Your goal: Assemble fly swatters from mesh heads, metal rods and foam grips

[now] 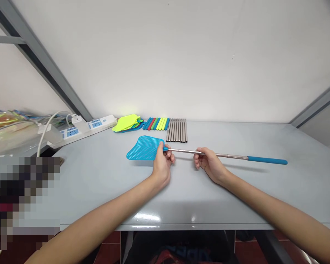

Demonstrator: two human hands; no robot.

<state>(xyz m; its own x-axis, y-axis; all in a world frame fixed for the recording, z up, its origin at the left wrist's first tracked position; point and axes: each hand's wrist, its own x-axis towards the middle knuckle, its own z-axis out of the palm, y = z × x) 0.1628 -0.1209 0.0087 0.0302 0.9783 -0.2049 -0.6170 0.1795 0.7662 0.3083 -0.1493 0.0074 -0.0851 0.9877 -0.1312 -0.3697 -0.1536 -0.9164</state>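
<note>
A blue fly swatter [144,148] with a perforated head, a thin metal shaft and a blue grip [267,160] is held level just above the table. My left hand [162,163] is closed on it where the head joins the shaft, thumb on the head's edge. Around the middle of the shaft, my right hand [209,163] pinches the metal with thumb and fingers. The grip end extends freely to the right and casts a shadow on the tabletop.
Behind lie stacked swatter heads [126,123], a row of coloured grips [156,124] and several metal tubes [177,130]. A power strip [99,123] with plugs and cables sits at the back left, near plastic bags [11,132]. The grey table [99,194] meets a white wall.
</note>
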